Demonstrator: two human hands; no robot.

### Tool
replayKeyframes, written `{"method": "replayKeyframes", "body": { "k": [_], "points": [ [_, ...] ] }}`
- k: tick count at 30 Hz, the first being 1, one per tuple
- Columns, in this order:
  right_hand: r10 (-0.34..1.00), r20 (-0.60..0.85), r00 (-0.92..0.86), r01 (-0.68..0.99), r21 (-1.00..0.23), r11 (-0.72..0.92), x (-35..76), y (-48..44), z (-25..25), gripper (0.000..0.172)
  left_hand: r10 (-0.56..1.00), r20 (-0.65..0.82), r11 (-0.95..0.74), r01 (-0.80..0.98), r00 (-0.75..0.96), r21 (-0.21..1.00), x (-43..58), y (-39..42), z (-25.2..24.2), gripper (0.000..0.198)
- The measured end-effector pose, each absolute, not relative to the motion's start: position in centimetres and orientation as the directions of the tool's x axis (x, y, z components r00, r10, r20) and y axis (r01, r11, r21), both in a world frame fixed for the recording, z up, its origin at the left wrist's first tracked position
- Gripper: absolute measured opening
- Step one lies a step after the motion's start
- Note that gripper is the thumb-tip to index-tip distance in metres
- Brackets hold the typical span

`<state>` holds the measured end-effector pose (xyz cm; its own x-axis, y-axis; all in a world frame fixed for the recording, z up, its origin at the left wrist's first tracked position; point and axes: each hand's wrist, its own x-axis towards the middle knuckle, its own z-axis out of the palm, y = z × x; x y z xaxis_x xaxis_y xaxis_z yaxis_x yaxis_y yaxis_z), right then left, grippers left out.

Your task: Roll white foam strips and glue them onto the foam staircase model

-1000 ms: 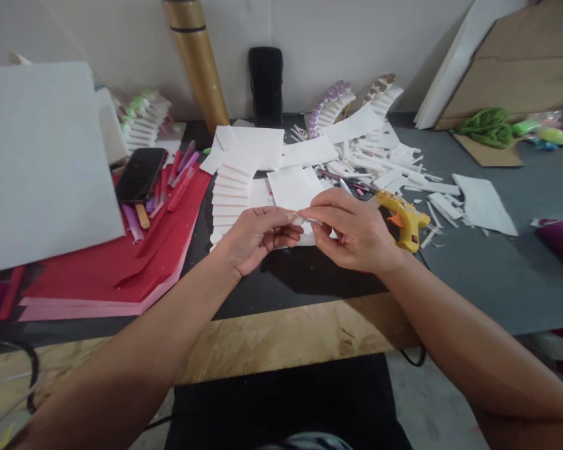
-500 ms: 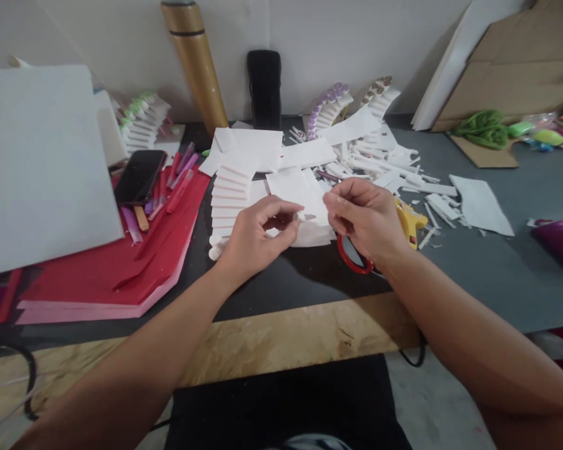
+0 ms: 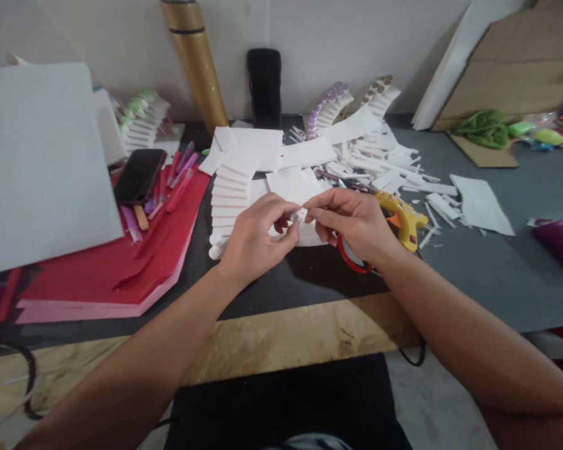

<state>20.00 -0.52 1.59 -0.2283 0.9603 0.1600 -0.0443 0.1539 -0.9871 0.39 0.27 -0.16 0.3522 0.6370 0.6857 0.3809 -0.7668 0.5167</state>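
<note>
Pinching a small white piece (image 3: 301,216), left hand (image 3: 256,240) and right hand (image 3: 356,228) grip it fingertip-tight; its axis cannot be told.

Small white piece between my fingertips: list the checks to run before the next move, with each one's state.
1. Small white piece pinched by left hand and right hand: ok.
2. Glue on the piece: cannot tell, too small.
3. Yellow glue gun lies beside the right hand: ok.
4. Space under the right hand free: not ok, red-handled scissors lie there.
5. White stepped strip lies flat beyond the left hand: ok.
</note>
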Motion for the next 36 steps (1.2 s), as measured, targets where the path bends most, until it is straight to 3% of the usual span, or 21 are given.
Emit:
{"method": "replayKeyframes", "body": {
  "k": [5, 13, 17, 22, 27, 36],
  "points": [
    [0.93, 0.317, -0.188, 0.132, -0.93, 0.344, 19.6, -1.0, 1.4, 0.012, 0.642, 0.694, -0.757, 0.413, 0.325, 0.507, 0.4, 0.4, -0.3, 0.014],
    [0.819, 0.517, -0.25, 0.204, -0.799, 0.566, 19.6, -0.8, 0.7, 0.011, 0.63, 0.701, -0.767, 0.41, 0.333, 0.494, 0.4, 0.4, -0.3, 0.014],
    [0.801, 0.535, -0.267, 0.239, -0.769, 0.593, 19.8, -0.9, 0.7, 0.012, 0.63, 0.7, -0.766, 0.42, 0.337, 0.487, 0.4, 0.3, -0.2, 0.013],
    [0.918, 0.361, -0.164, 0.221, -0.893, 0.391, 19.7, -1.1, 1.3, 0.012, 0.628, 0.678, -0.762, 0.477, 0.382, 0.438, 0.4, 0.3, -0.2, 0.016],
    [0.991, 0.071, -0.114, 0.097, -0.992, 0.082, 19.2, -0.9, 1.8, 0.038, 0.622, 0.669, -0.759, 0.524, 0.407, 0.386, 0.2, 0.5, -0.5, 0.017],
    [0.983, 0.076, -0.166, 0.049, -0.995, 0.085, 19.1, -0.8, 1.1, 0.034, 0.674, 0.621, -0.732, 0.473, 0.4, 0.49, 0.4, 0.4, -0.7, 0.013]
  ]
}}
